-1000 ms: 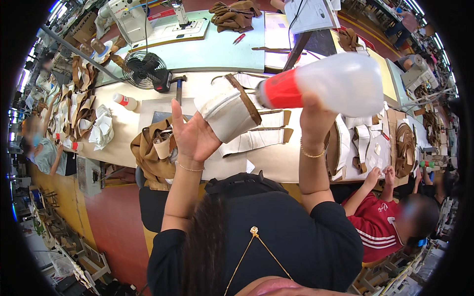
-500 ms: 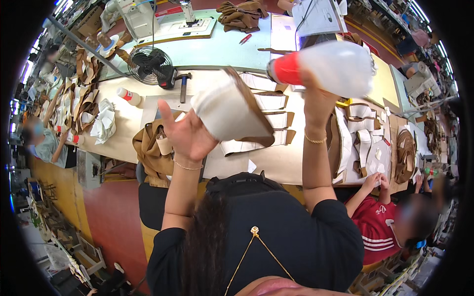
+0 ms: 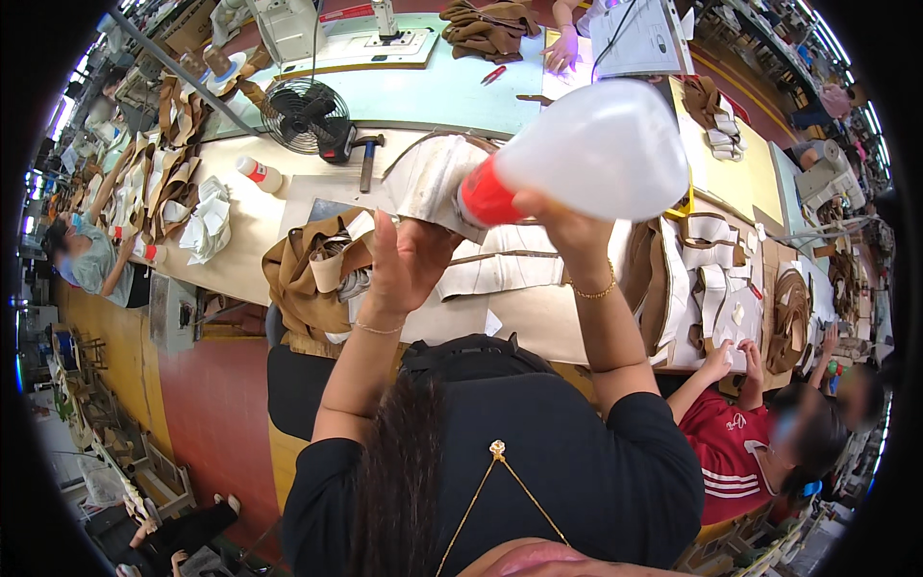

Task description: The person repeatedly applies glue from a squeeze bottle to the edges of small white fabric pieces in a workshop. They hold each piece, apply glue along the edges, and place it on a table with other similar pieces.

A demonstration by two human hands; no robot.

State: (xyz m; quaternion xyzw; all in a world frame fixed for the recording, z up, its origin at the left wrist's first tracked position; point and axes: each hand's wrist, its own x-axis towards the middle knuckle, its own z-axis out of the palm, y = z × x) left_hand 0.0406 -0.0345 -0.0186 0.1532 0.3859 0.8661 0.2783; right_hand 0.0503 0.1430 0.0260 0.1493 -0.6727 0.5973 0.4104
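Note:
My right hand [image 3: 574, 231] is wrapped round a translucent white plastic bottle [image 3: 606, 144] with a red end. The bottle is tipped, its red end low and pointing left, against or just over a white-backed brown leather piece [image 3: 430, 183]. That piece rests in my left hand [image 3: 413, 262], palm up, thumb raised and fingers partly hidden under it. Below the bottle, more white-backed strips [image 3: 505, 273] lie on the table [image 3: 452, 322]. Beside my left hand sits a heap of tan leather pieces [image 3: 300, 274].
A fan [image 3: 306, 115], a hammer [image 3: 367, 163] and a smaller white-and-red bottle [image 3: 260, 175] stand or lie at the far left. Behind them is a sewing machine [image 3: 385, 29]. At right, a person in a red shirt [image 3: 726, 447] handles small white pieces near more leather parts [image 3: 711, 240].
The bottle has come down and left, bringing its red end to the leather piece. My left hand has shifted right, and the piece has turned flatter. A person's hand has appeared at the far table.

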